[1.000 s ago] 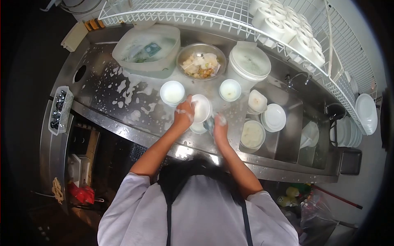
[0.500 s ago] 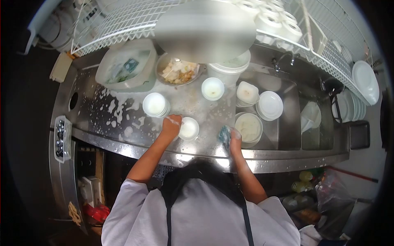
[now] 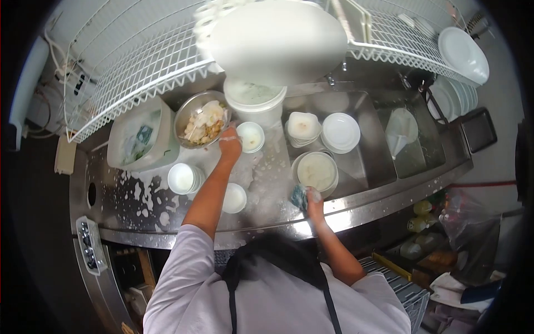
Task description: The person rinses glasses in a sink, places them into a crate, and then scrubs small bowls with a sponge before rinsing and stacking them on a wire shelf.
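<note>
My left hand, foamy over the knuckles, is at the left side of a white bowl that sits in front of the bucket. Its fingers are bent against the bowl's rim, partly hidden by the hand itself. In my right hand is a teal scouring pad, held by the counter's front edge. Just beyond it, a round white container holds cloudy liquid. A single white bowl stands below my left forearm, and a stack of white bowls is left of that forearm.
A metal bowl of food scraps stands beside a plastic tub and a white bucket. Square dishes and round plates are stacked at the sink. A wire rack overhangs the back.
My left hand has left the single bowl near the front and reached farther back to the bowl by the bucket. My right hand still holds the scouring pad. The view has turned.
</note>
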Action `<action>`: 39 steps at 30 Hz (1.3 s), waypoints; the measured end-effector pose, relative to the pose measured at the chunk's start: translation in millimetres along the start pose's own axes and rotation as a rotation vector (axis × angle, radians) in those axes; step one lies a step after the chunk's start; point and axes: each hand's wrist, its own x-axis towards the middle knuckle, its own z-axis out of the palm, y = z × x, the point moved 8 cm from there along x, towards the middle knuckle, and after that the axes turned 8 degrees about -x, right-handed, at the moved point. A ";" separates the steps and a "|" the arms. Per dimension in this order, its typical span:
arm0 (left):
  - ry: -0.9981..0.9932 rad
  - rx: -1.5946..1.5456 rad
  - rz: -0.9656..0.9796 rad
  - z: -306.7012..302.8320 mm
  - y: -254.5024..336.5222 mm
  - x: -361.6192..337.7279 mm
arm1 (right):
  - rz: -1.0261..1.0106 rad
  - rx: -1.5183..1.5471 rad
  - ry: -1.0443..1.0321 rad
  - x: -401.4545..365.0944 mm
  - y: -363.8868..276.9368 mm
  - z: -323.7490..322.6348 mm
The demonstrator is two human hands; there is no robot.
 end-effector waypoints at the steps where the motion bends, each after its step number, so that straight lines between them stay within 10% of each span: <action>1: 0.011 0.018 0.027 -4.8 7.7 5.2 | -0.004 0.047 -0.004 -1.3 4.7 -3.0; 16: -0.076 0.134 0.455 -27.8 39.2 -3.1 | -0.030 0.129 0.017 -5.6 17.2 -16.6; 20: 0.038 0.138 0.482 -67.2 46.2 -22.0 | -0.006 0.631 -0.129 -11.5 -21.0 6.7; 22: 0.090 -0.094 0.213 -74.9 23.5 -29.1 | -0.045 0.731 -0.120 -14.2 -45.0 17.5; 26: -0.033 -0.811 -0.161 -19.3 -44.0 -71.0 | -0.585 -0.031 -0.009 -23.6 -150.3 47.2; 28: -0.183 -1.290 -0.726 -30.9 0.9 -117.1 | -0.768 -0.240 0.014 -39.7 -212.6 73.6; 34: -0.414 -1.510 -0.725 -47.6 17.6 -168.4 | -1.324 -0.885 -0.225 -55.0 -215.9 156.8; 39: -0.515 -1.697 -0.677 -51.0 4.6 -181.2 | -1.256 -0.786 -0.364 -66.2 -232.6 193.3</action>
